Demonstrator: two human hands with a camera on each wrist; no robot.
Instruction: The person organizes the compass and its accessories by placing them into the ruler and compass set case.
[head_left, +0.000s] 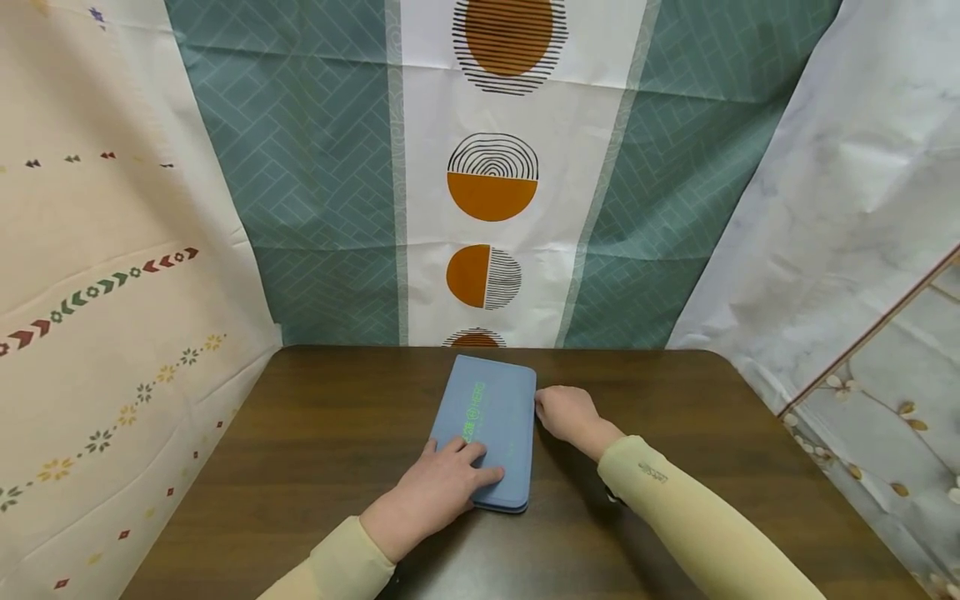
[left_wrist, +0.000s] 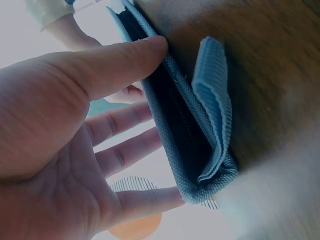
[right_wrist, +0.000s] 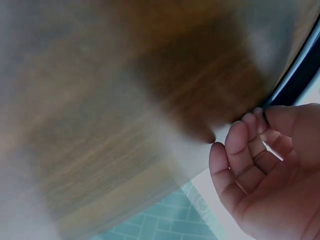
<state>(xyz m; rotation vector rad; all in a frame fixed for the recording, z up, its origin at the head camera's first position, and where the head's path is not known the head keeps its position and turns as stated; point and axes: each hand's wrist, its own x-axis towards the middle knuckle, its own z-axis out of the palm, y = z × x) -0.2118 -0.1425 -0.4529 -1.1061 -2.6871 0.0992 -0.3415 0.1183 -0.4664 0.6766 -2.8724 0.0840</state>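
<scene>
A flat blue fabric zip case [head_left: 487,408] with green lettering lies on the brown table, its long side pointing away from me. My left hand [head_left: 438,492] rests on its near end, fingers spread on the cover. In the left wrist view the case's end shows a dark band between two blue covers and a webbing loop [left_wrist: 212,85]; my left thumb [left_wrist: 125,62] lies along the edge. At the case's right side, my right hand [head_left: 566,412] has its fingers curled. Seen from the right wrist, thumb and fingertips pinch at the dark side, apparently on the zipper pull, mostly hidden.
The dark wooden table [head_left: 330,433] reaches back to a hanging green and white cloth [head_left: 315,167] with orange circles. A cream patterned cloth [head_left: 112,275] hangs on the left and a pale marbled cloth [head_left: 840,208] on the right.
</scene>
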